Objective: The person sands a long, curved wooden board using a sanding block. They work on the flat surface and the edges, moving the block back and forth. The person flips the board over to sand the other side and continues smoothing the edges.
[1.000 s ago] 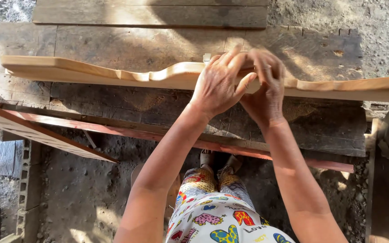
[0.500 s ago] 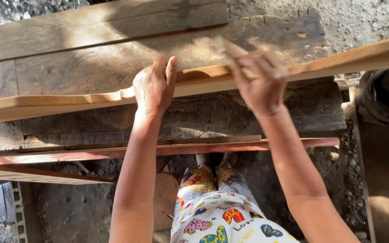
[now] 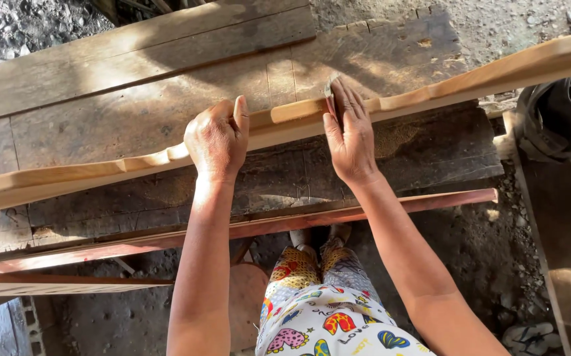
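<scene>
The counter (image 3: 133,99) is made of old grey planks, rough and cracked, with low sun and long shadows across it. Under its near edge runs a reddish rail (image 3: 364,211); the ground (image 3: 496,264) below is bare earth and small stones. A long pale board with a wavy carved edge (image 3: 67,175) lies slanted across the counter. The left hand (image 3: 218,140) grips this board, its fingers closed around the top edge. The right hand (image 3: 349,135) lies flat on the board, fingers stretched out, pressing a small piece of sandpaper (image 3: 330,86) against the wood. A dark bundle (image 3: 556,125) sits at the right.
</scene>
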